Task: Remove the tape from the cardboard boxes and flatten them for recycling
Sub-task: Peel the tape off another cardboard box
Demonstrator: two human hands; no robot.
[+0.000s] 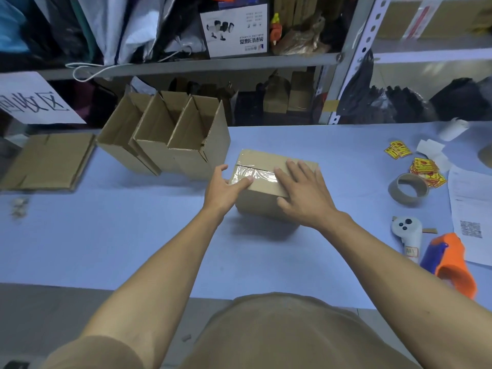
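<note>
- Both hands are on the sealed cardboard box (269, 193): the left hand (226, 186) cups its left edge, thumb on top and fingers out along the far side, while the right hand (306, 193) lies flat, fingers straight and spread, pressing on the lid.
- Clear tape (253, 174) runs glossy over the lid's centre seam, between the two hands.
- That box sits mid-table on the blue table (133, 235), right in front of the person.
- Just beside it, to the left and farther back, three open boxes (170, 137) stand in a tight row.
- Farther left, flattened cardboard (48, 161) lies at the table's edge.
- Off to the right: a tape roll (408, 190), yellow stickers (426, 169), a white controller (407, 235) and an orange tape dispenser (450, 265).
</note>
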